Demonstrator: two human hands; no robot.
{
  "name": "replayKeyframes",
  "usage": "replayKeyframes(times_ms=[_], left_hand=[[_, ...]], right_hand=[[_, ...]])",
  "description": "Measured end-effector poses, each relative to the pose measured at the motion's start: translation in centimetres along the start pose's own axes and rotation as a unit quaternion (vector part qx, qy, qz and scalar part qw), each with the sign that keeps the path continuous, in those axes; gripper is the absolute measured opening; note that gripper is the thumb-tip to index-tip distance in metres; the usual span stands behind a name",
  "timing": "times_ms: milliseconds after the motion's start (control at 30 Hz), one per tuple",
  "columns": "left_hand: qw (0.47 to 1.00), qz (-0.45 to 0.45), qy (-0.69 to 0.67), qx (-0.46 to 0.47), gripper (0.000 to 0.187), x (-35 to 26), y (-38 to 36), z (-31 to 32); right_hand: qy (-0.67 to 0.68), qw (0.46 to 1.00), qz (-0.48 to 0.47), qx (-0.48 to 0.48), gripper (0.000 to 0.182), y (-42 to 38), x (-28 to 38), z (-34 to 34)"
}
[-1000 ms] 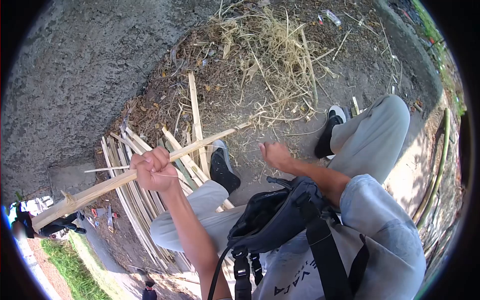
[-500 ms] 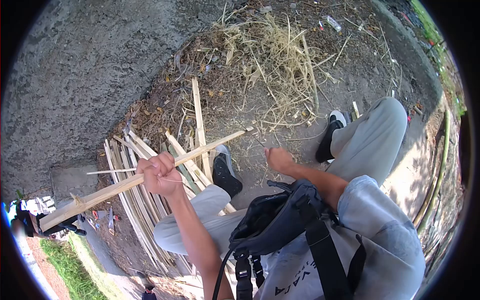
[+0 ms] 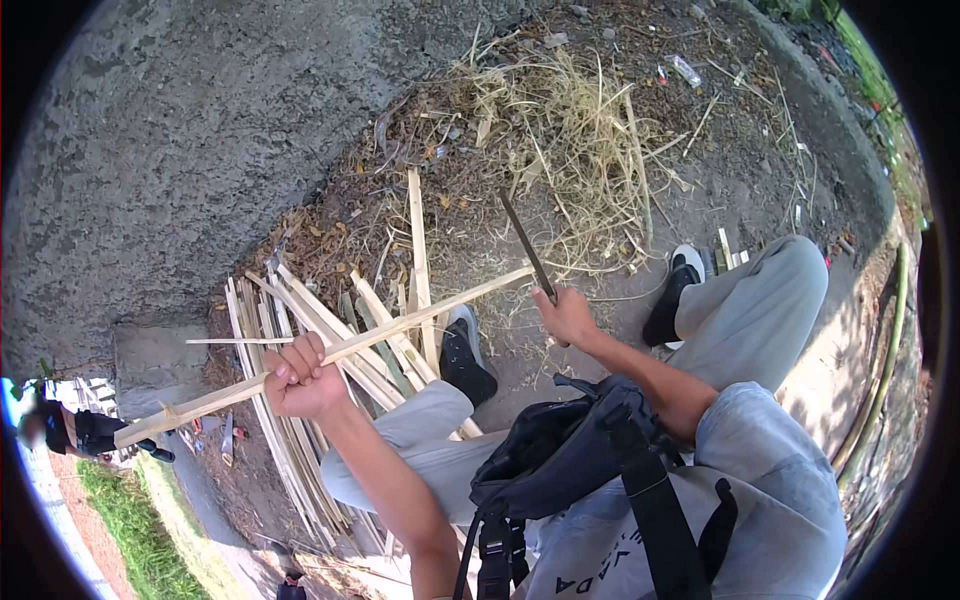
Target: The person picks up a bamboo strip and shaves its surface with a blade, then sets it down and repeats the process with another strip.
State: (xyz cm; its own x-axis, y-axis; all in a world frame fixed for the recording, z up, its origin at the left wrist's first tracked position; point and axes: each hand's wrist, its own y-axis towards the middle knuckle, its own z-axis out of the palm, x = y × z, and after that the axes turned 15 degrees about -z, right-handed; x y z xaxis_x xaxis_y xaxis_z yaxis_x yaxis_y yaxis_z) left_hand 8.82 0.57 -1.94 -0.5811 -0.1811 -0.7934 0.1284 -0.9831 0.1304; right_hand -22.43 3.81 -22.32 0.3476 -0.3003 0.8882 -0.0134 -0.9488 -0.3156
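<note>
My left hand (image 3: 305, 377) is closed around a long pale bamboo strip (image 3: 430, 313). The strip slants across the view, its lower-left end reaching well past the fist. A thinner sliver (image 3: 232, 341) juts leftward from beside that fist. In my right hand (image 3: 566, 316) is a knife (image 3: 527, 242) with a narrow dark blade, pointing up and away from me. The blade overlaps the strip's far tip in this view. Below my left hand lies a pile of split bamboo strips (image 3: 287, 430), partly hidden by my forearm and leg.
Tangled shavings (image 3: 590, 120) cover the ground ahead. A rough concrete slab (image 3: 220, 130) fills the upper left. My shoes (image 3: 466, 360) flank the work, and a black bag (image 3: 560, 440) hangs at my front. Another person (image 3: 75, 428) stands at far left. Green poles (image 3: 880, 350) lie at right.
My right hand has turned, and the knife blade now shows plainly, raised across the strip's tip. The left hand still grips the strip. The whole view has shifted slightly.
</note>
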Motion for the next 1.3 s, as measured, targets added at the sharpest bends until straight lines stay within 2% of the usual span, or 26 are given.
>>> replayKeyframes(times_ms=[100,200,233,333,367,467,500,567,667,733,767,833,867,967,1067,1200,1300], left_hand=[[0.999,0.009,-0.036,0.028,0.029,-1.0,-0.5,0.0],[0.996,0.022,-0.071,0.041,0.029,-0.4,-0.4,0.6],[0.992,-0.004,-0.088,0.086,0.030,-0.2,-0.3,0.3],[0.994,-0.013,-0.109,0.024,0.031,1.4,0.2,0.7],[0.985,-0.041,-0.115,0.120,0.022,1.8,0.6,-1.1],[0.993,-0.060,-0.096,-0.021,0.015,3.5,0.7,1.6],[0.990,-0.098,-0.088,-0.045,0.029,3.9,0.8,0.8],[0.967,-0.212,-0.067,-0.121,0.036,5.2,1.0,0.4],[0.887,-0.419,0.043,-0.187,0.051,8.2,1.2,-1.3],[0.834,-0.515,0.064,-0.187,0.054,10.0,0.4,0.0],[0.839,-0.518,0.104,-0.127,0.052,10.3,0.0,0.5],[0.838,-0.514,0.184,-0.009,0.048,10.6,-0.4,1.6],[0.844,-0.480,0.239,-0.012,0.041,10.3,-0.4,2.5],[0.846,-0.348,0.401,-0.047,0.025,7.3,-0.5,6.7],[0.882,-0.181,0.433,-0.040,0.021,5.8,1.4,7.4],[0.904,-0.063,0.423,0.029,0.042,2.6,3.4,14.6],[0.898,-0.049,0.422,0.117,0.054,1.3,5.2,19.2]], right_hand=[[0.055,0.991,-0.091,-0.082,0.049,0.9,0.4,0.0],[0.140,0.968,-0.116,-0.173,0.050,1.6,1.1,0.7],[0.190,0.954,-0.116,-0.202,0.044,1.5,1.4,1.0],[0.310,0.909,-0.093,-0.261,0.034,1.0,3.0,1.0],[0.370,0.878,-0.102,-0.285,0.023,1.4,2.8,1.2],[0.452,0.828,-0.070,-0.323,0.021,1.9,4.7,-1.0],[0.487,0.808,-0.072,-0.323,0.020,2.4,5.1,-2.3],[0.497,0.795,-0.082,-0.337,0.021,3.4,6.4,-5.1],[0.490,0.779,-0.139,-0.364,0.024,3.9,9.4,-9.5],[0.484,0.756,-0.211,-0.388,0.025,4.4,10.5,-11.9],[0.440,0.767,-0.223,-0.410,0.025,4.3,11.6,-13.3],[0.439,0.745,-0.286,-0.413,0.025,4.4,13.1,-15.4],[0.439,0.732,-0.318,-0.413,0.025,4.3,14.0,-16.4],[0.366,0.756,-0.358,-0.408,0.027,3.4,17.0,-19.2],[0.333,0.788,-0.373,-0.360,0.028,2.4,19.2,-20.8],[0.281,0.827,-0.392,-0.289,0.031,1.7,22.0,-21.2],[0.278,0.849,-0.396,-0.210,0.033,1.2,23.5,-20.4]])
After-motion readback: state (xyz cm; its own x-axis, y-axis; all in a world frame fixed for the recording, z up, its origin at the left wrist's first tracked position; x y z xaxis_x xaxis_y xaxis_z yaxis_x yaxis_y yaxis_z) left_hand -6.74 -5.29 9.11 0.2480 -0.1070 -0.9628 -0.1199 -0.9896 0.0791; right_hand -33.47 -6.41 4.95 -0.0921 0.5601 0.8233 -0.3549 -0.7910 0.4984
